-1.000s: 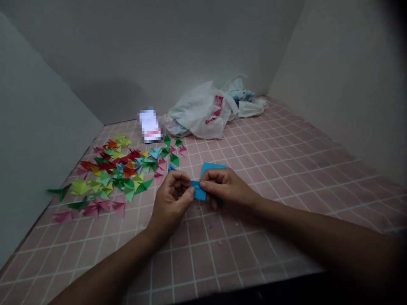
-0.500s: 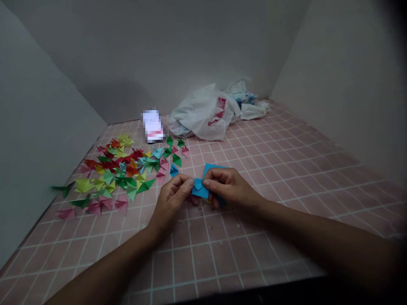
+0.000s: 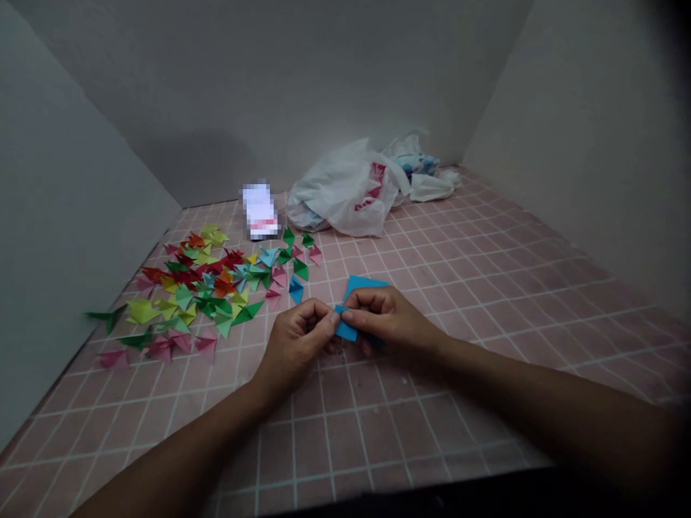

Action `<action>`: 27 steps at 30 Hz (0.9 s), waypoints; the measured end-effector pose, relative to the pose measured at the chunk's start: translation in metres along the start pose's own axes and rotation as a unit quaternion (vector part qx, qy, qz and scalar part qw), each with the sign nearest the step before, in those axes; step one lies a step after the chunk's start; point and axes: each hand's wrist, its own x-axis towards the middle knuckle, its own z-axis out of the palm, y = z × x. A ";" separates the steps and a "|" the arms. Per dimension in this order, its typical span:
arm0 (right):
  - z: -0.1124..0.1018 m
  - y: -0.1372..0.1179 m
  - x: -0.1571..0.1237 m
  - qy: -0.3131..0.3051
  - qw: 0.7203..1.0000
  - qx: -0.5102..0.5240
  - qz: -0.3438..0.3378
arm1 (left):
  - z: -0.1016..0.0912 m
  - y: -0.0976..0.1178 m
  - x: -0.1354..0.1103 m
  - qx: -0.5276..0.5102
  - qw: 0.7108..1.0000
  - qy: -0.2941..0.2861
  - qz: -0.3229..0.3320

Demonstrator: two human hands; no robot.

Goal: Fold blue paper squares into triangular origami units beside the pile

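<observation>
A small folded piece of blue paper (image 3: 345, 330) is pinched between both my hands, above the tiled-pattern surface. My left hand (image 3: 302, 338) grips its left side between thumb and fingers. On the other side, my right hand (image 3: 391, 316) presses its thumb onto the paper's upper right. The fingers behind the paper are partly hidden. Behind my right hand lies a flat sheet of blue paper (image 3: 364, 283), partly covered by that hand. A small folded blue paper piece (image 3: 296, 289) rests just beyond my left hand.
Many folded paper pieces in several colours, such as a yellow one (image 3: 142, 311) and a pink one (image 3: 206, 346), are spread at the left. A lit phone (image 3: 260, 210) stands behind them. White plastic bags (image 3: 345, 191) lie by the back wall (image 3: 324, 79).
My left thumb has moved right, closer to my right thumb, and covers more of the blue paper. The small flap visible before is now mostly hidden, and the paper is tilted slightly.
</observation>
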 end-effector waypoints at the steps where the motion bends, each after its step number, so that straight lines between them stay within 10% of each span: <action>1: 0.000 0.000 0.000 -0.004 1.000 0.008 0.001 | 0.000 0.000 0.000 -0.004 1.000 -0.008 -0.006; 15: -0.002 0.000 0.002 0.048 0.998 0.040 -0.004 | -0.002 -0.011 0.006 -0.061 0.995 0.037 0.076; 27: 0.002 0.003 0.002 0.053 0.992 0.118 -0.007 | -0.006 -0.007 0.006 0.157 0.960 0.033 0.227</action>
